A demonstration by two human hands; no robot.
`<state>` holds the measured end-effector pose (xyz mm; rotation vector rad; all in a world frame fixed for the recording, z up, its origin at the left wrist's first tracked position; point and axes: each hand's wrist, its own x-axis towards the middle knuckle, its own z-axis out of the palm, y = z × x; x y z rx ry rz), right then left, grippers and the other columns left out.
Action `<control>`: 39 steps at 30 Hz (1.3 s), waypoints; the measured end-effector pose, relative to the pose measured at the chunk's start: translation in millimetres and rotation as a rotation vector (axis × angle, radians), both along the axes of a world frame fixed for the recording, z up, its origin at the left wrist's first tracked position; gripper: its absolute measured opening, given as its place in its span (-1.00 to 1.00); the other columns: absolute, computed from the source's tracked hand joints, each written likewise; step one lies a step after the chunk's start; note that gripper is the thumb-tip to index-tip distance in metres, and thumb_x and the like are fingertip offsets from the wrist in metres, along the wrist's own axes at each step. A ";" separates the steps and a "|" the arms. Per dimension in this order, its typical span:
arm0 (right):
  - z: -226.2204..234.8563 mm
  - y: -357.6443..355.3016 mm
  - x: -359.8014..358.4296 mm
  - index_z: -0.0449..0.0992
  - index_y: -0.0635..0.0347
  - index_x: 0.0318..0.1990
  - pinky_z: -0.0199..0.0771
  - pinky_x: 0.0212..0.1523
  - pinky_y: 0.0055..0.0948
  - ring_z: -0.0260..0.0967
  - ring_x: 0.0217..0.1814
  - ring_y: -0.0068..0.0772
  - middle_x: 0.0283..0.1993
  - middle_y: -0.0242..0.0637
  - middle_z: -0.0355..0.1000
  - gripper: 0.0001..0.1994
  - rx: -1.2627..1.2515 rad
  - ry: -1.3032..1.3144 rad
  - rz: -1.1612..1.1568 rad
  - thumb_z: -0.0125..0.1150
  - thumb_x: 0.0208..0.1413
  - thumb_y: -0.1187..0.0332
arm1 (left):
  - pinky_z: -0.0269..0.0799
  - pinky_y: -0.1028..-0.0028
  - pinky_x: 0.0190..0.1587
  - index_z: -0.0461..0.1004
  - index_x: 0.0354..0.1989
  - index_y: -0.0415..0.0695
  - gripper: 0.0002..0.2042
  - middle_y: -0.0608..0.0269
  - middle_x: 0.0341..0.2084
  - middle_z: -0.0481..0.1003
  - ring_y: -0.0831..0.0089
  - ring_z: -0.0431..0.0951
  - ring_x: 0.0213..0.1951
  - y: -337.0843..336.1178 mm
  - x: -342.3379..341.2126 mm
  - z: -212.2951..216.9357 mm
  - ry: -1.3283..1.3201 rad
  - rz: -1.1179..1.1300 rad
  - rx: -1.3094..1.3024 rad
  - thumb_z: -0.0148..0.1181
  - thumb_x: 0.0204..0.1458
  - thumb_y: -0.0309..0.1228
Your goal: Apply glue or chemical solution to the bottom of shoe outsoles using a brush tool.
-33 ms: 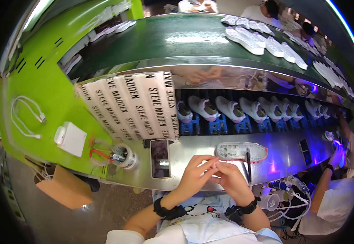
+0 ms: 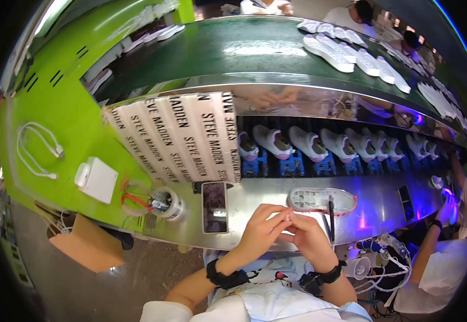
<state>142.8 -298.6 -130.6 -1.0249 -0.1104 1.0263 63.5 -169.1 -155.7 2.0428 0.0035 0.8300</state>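
My left hand [image 2: 264,229] and my right hand [image 2: 313,236] meet above the front edge of the metal bench. Their thumbs and fingertips are pinched together; a tiny pale bit seems to show between them, too small to name. Just beyond my fingers lies a shoe sole [image 2: 314,198] with a cell-like pattern in its upper face and a reddish edge. Across the right part of this sole rests a thin dark stick-like tool [image 2: 331,219], its lower end toward me. Neither hand touches the sole or the tool, as far as I can see.
A phone [image 2: 214,208] and a tub of tools [image 2: 168,205] stand left of my hands, before a printed cardboard panel [image 2: 190,139]. Shoes [image 2: 306,142] on blue holders line the slot behind. White soles [image 2: 327,52] lie on the green belt [image 2: 233,61]. A co-worker's hand [image 2: 447,209] is at right.
The whole view has shifted slightly, so the bench things sit a little further right. My hands stay pinched together in nearly the same place.
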 end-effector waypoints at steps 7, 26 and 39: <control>-6.2 -9.2 1.4 0.43 0.39 -0.09 0.49 -0.08 -0.26 0.42 -0.04 -0.27 -0.09 -0.13 0.43 -0.71 -0.103 -0.053 0.043 -0.06 0.23 0.31 | 0.36 0.36 -0.18 0.52 -0.24 -0.23 -0.67 0.23 -0.33 0.44 0.27 0.42 -0.21 -1.9 0.0 -3.7 -0.093 0.143 0.382 0.20 -0.31 -0.55; -16.5 -52.7 0.8 0.53 0.45 -0.36 0.48 -0.42 -0.50 0.46 -0.48 -0.41 -0.48 -0.15 0.49 -0.88 -0.048 -0.399 0.107 0.16 0.04 0.51 | 0.33 0.40 -0.09 0.52 -0.18 -0.15 -0.75 0.27 -0.28 0.49 0.30 0.44 -0.22 -1.7 -12.5 15.5 0.022 -0.469 -0.016 0.20 -0.07 -0.39; -6.9 -49.1 1.0 0.40 0.26 -0.50 0.39 -0.48 -0.48 0.34 -0.52 -0.45 -0.52 -0.25 0.39 -0.63 0.124 -0.340 -0.102 -0.14 0.28 0.22 | 0.25 0.48 -0.53 0.32 -0.48 -0.20 -0.81 0.24 -0.66 0.32 0.52 0.33 -0.59 41.0 17.8 128.0 -0.064 -0.225 -0.068 0.09 0.12 -0.38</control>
